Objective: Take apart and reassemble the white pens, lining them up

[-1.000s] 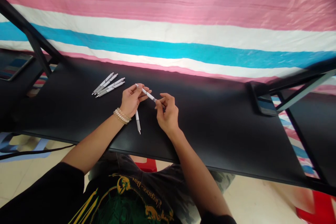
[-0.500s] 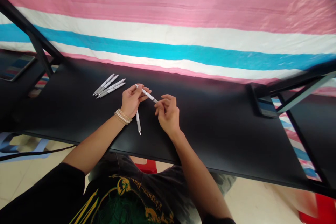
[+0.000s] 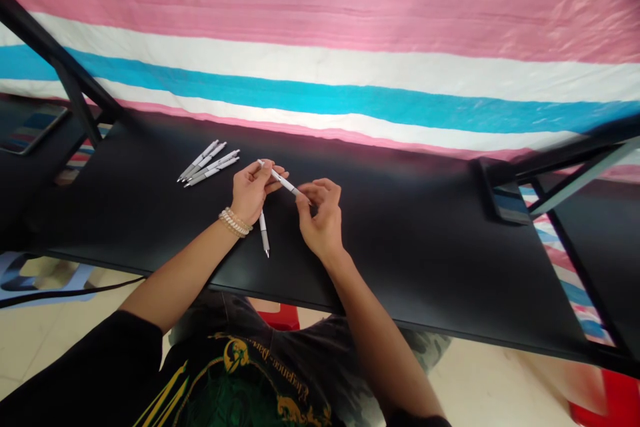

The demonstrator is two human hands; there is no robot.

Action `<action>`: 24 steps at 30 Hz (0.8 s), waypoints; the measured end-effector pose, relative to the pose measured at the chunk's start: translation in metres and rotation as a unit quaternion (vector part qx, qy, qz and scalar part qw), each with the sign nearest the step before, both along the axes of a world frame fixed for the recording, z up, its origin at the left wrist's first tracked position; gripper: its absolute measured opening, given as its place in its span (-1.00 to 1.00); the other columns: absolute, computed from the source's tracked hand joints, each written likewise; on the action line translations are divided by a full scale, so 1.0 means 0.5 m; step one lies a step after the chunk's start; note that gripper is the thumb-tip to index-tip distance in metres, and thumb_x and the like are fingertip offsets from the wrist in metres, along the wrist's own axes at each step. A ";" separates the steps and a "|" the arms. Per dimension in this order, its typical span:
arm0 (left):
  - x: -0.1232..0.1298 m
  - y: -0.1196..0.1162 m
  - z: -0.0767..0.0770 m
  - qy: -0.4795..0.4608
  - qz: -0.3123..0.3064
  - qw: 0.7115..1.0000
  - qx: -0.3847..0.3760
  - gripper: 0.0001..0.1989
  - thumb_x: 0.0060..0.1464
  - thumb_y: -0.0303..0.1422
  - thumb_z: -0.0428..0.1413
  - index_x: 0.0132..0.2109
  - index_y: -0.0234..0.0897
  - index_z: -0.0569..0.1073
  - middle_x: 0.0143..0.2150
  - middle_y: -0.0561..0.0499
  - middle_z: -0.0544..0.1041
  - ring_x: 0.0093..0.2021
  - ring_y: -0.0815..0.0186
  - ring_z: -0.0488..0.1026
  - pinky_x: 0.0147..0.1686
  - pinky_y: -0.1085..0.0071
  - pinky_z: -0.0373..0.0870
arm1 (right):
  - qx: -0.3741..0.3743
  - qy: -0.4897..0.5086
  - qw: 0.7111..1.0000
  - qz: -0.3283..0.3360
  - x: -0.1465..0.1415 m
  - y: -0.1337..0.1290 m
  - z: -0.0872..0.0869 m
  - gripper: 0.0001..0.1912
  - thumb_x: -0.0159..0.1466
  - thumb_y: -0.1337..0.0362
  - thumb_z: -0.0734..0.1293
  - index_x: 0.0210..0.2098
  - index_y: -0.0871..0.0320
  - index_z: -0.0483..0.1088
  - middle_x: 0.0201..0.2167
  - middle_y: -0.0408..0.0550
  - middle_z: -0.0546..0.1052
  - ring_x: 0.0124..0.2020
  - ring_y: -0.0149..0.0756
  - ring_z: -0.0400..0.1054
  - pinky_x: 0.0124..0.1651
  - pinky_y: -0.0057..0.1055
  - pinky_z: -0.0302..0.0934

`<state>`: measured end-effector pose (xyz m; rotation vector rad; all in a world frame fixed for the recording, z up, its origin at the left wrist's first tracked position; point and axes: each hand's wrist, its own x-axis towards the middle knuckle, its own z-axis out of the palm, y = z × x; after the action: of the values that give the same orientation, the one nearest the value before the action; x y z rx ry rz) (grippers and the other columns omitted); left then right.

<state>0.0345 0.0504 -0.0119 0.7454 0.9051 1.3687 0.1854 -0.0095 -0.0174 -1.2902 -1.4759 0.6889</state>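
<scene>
Over the black table, my left hand (image 3: 253, 185) pinches a white pen (image 3: 285, 183) near its clicker end, thumb on top. The pen slants down to the right. Its lower tip goes in among the fingers of my right hand (image 3: 321, 213), whose thumb and fingertips close around that end; the tip itself is hidden. A second white pen (image 3: 265, 237) with a grey grip lies on the table under my left wrist, its upper end covered by the hand. To the left, several similar pens (image 3: 207, 163) lie fanned together, tips toward me.
The black tabletop (image 3: 425, 240) has its near edge along my lap. Black metal supports (image 3: 75, 93) rise at the left and another frame (image 3: 500, 193) stands at the right. A striped pink, white and blue sheet (image 3: 320, 67) hangs behind. A red stool (image 3: 280, 317) shows below.
My right thumb and fingers have shifted on the pen's tip end, and more of its lower barrel now shows. My left hand and the pens on the table stay put.
</scene>
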 end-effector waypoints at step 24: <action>-0.168 0.033 0.122 -0.132 0.014 0.991 0.006 -0.71 0.28 -0.12 -0.11 -0.29 -0.16 0.33 -0.67 0.24 -0.11 -0.74 0.51 -0.22 -0.70 0.52 -0.25 | -0.008 -0.050 0.998 0.040 0.004 -0.002 0.008 -0.78 0.40 0.15 0.25 -0.03 0.10 0.28 -0.47 -0.21 0.47 -0.53 -0.43 0.31 -0.38 -0.45 0.21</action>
<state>-0.0494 0.0667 0.0492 0.5471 0.7009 1.4591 0.1874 -0.0104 -0.0133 -1.2996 -1.6136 0.6971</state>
